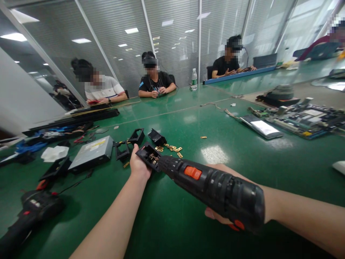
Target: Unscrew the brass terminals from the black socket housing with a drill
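My left hand (138,166) is closed around a small black plastic housing (147,154) with brass contacts inside, holding it on the green table (188,216). My right hand (215,214) grips a black electric screwdriver (215,187) with an orange switch. The screwdriver's tip points into the housing. Loose brass contact pieces (172,148) lie just beyond the housing. Black plastic frames (136,136) and another black housing part (156,136) sit behind them.
A grey optical drive (91,153), white tissue (54,153) and a second black-and-red power tool (32,208) lie at left. A phone (262,127) and circuit boards (304,118) are at right. Several people sit across the table near a water bottle (194,79).
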`<state>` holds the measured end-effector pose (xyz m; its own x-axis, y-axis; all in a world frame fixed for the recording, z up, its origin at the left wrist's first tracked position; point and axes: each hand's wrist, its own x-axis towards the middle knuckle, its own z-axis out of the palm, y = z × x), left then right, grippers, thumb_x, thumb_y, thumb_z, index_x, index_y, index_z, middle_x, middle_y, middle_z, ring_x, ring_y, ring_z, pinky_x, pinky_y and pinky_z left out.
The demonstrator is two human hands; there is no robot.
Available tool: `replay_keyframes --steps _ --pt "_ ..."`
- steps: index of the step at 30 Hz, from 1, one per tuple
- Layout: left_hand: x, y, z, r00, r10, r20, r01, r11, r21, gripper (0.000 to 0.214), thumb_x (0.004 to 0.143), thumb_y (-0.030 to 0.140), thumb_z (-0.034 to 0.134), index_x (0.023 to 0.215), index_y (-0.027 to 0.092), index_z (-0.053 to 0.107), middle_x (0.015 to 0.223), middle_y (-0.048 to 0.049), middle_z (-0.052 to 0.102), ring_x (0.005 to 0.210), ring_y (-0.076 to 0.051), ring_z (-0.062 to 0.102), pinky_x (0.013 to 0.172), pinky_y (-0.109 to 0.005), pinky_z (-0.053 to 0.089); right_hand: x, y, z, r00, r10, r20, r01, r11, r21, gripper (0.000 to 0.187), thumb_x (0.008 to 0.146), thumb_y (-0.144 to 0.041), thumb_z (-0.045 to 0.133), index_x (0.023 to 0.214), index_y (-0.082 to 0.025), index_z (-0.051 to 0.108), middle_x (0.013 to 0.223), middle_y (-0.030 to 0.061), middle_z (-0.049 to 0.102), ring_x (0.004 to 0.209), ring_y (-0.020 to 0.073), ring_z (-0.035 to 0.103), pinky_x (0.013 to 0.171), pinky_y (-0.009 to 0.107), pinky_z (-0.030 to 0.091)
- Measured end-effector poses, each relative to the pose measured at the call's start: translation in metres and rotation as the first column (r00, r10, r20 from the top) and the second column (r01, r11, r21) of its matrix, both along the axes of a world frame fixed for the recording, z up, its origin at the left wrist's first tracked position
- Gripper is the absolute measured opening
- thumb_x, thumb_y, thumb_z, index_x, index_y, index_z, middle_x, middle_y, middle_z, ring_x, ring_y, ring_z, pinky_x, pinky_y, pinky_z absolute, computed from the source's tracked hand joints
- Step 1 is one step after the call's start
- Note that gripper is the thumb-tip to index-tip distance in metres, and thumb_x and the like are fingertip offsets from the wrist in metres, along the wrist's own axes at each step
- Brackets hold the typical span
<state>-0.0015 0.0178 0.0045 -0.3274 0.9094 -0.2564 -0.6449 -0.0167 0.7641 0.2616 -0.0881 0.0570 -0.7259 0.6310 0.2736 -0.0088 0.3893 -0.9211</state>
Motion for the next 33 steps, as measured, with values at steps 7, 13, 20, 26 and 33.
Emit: replay_keyframes --steps 7,13,20,26,33 --pt "-0.001 -0.002 -0.001 0.998 -0.068 -0.002 0.068 0.997 0.025 0.040 0.083 0.055 0.054 0.073 0.017 0.060 0.065 -0.0056 0.064 0.059 -0.021 0.063 0.060 -0.037 0.054 -0.003 -0.001 0.009 0.997 0.064 -0.041 -0.068 0.992 -0.105 0.018 0.071 -0.015 0.065 0.085 -0.018 0.053 0.078 -0.0010 0.057 0.068 0.0130 0.056 0.063 0.026 0.049" --pt "-0.001 -0.003 -0.002 0.994 -0.106 -0.012 0.107 0.993 0.048 0.042 0.083 0.056 0.054 0.072 0.016 0.061 0.067 -0.0066 0.064 0.059 -0.021 0.063 0.060 -0.036 0.053 -0.003 0.001 0.010 0.999 0.045 -0.026 -0.047 0.994 -0.095 0.012 0.075 -0.017 0.065 0.084 -0.017 0.057 0.077 -0.0005 0.057 0.068 0.0130 0.056 0.063 0.025 0.051" --pt "-0.001 -0.001 -0.003 0.995 -0.101 -0.003 0.101 0.993 0.063 0.040 0.084 0.054 0.055 0.073 0.016 0.062 0.067 -0.0058 0.064 0.061 -0.020 0.064 0.061 -0.035 0.053 -0.004 0.004 0.009 1.000 0.016 0.010 -0.016 0.999 -0.046 0.013 0.074 -0.015 0.064 0.087 -0.016 0.062 0.080 0.0019 0.061 0.073 0.0145 0.058 0.066 0.026 0.054" --pt "0.001 -0.002 -0.003 0.994 -0.108 -0.010 0.109 0.993 0.053 0.039 0.085 0.053 0.055 0.073 0.017 0.061 0.065 -0.0046 0.064 0.058 -0.018 0.062 0.058 -0.032 0.052 -0.003 0.009 0.005 0.990 0.088 0.109 -0.057 0.964 -0.258 0.024 0.073 -0.012 0.069 0.096 -0.013 0.063 0.073 -0.0012 0.061 0.064 0.0113 0.061 0.058 0.021 0.054" --pt "0.005 -0.003 -0.005 0.989 -0.131 -0.072 0.133 0.991 0.031 0.038 0.083 0.054 0.056 0.076 0.017 0.062 0.064 -0.0043 0.064 0.058 -0.020 0.064 0.060 -0.033 0.052 0.000 0.009 -0.007 0.988 0.097 0.122 -0.024 0.869 -0.493 0.043 0.071 -0.012 0.075 0.111 -0.012 0.061 0.081 0.0015 0.064 0.066 0.0119 0.066 0.059 0.022 0.056"
